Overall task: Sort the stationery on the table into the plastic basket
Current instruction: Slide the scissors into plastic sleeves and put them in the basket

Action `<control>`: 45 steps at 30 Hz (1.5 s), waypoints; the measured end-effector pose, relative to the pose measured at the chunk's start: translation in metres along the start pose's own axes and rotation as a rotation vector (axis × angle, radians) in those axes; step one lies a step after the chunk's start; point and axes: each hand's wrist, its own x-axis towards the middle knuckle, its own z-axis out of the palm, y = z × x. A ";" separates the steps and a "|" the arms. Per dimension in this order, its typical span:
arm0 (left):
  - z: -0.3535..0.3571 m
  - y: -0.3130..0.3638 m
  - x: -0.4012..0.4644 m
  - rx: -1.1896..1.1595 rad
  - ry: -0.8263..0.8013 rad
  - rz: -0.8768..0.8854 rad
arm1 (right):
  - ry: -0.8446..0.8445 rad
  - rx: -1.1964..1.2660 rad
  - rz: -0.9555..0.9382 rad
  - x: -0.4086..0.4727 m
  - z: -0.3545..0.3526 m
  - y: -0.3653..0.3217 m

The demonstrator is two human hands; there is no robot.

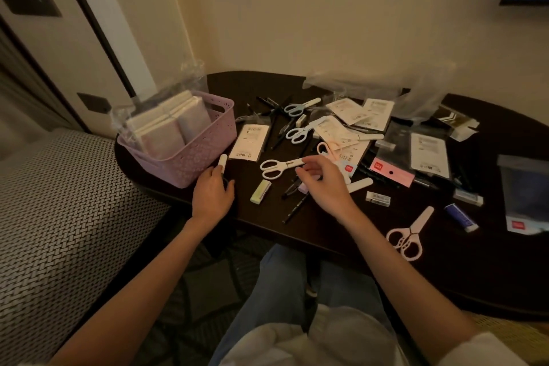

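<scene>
Little print can be read here; a red square logo [378,167] with white letters, too blurred to spell out, stands on the pink card [395,174] right of centre; a like red mark [349,168] sits on a pale packet beside it; another [517,225] marks the clear bag [523,193] at far right; barcode labels [255,130] on the white packets show only illegible lines.

Lilac perforated basket [190,154], dark table [341,232], white scissors [277,167], pink scissors [408,236].
</scene>
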 end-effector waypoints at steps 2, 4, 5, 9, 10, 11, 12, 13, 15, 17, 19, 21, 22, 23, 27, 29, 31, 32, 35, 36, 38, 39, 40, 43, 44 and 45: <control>-0.002 -0.002 0.001 -0.020 0.013 0.017 | -0.021 0.032 0.018 -0.002 0.006 0.000; -0.004 -0.003 0.005 -0.044 0.018 0.017 | -0.038 0.040 0.024 -0.002 0.011 0.001; -0.006 -0.003 0.007 -0.070 0.014 -0.005 | -0.047 0.039 0.026 -0.003 0.013 0.002; -0.008 0.000 0.015 -0.112 -0.040 -0.092 | -0.067 0.042 0.049 -0.005 0.020 0.002; -0.009 0.001 0.017 -0.117 -0.050 -0.105 | -0.067 0.047 0.055 -0.006 0.021 0.002; -0.009 0.001 0.019 -0.135 -0.057 -0.124 | -0.066 0.055 0.060 -0.006 0.022 0.001; -0.010 0.002 0.022 -0.171 -0.056 -0.143 | -0.063 0.065 0.064 -0.005 0.022 0.001; -0.011 0.004 0.022 -0.226 -0.049 -0.174 | -0.059 0.078 0.068 -0.005 0.023 0.001; -0.017 0.010 0.023 -0.424 -0.047 -0.287 | -0.051 0.105 0.066 -0.005 0.023 0.001; -0.023 0.021 0.022 -0.735 -0.124 -0.442 | -0.062 0.131 0.049 -0.005 0.025 -0.002; -0.029 0.032 0.020 -1.036 -0.217 -0.541 | -0.101 0.173 0.033 -0.005 0.031 -0.005; -0.031 0.041 0.018 -1.192 -0.258 -0.558 | -0.146 0.212 0.018 -0.006 0.038 -0.009; -0.030 0.044 0.016 -1.220 -0.264 -0.552 | -0.153 0.214 0.010 -0.006 0.041 -0.011; -0.028 0.047 0.015 -1.231 -0.267 -0.551 | -0.145 0.205 0.004 -0.006 0.044 -0.012; -0.020 0.055 0.017 -1.247 -0.288 -0.569 | -0.030 0.230 0.041 -0.002 0.047 -0.012; -0.018 0.061 0.020 -1.241 -0.330 -0.550 | -0.003 0.286 0.097 0.002 0.042 -0.013; -0.014 0.069 0.025 -1.179 -0.351 -0.489 | -0.002 0.381 0.154 0.006 0.034 -0.012; -0.012 0.072 0.028 -1.135 -0.333 -0.445 | 0.004 0.437 0.187 0.007 0.029 -0.012; 0.000 0.077 0.049 -0.902 -0.155 -0.316 | 0.086 0.550 0.285 0.012 0.014 -0.009; 0.003 0.076 0.058 -0.764 -0.082 -0.276 | 0.125 0.571 0.297 0.013 0.010 -0.008; 0.011 0.074 0.076 -0.502 0.000 -0.223 | 0.200 0.608 0.311 0.016 0.003 -0.006; 0.015 0.074 0.084 -0.416 -0.002 -0.217 | 0.232 0.626 0.322 0.016 0.001 -0.005; 0.019 0.075 0.091 -0.354 -0.025 -0.218 | 0.258 0.643 0.332 0.017 -0.001 -0.003; 0.035 0.081 0.108 -0.207 -0.081 -0.218 | 0.272 0.669 0.355 0.017 -0.004 0.000; 0.040 0.081 0.112 -0.163 -0.094 -0.232 | 0.267 0.676 0.365 0.017 -0.005 0.002; 0.043 0.082 0.115 -0.134 -0.106 -0.255 | 0.265 0.679 0.375 0.017 -0.006 0.003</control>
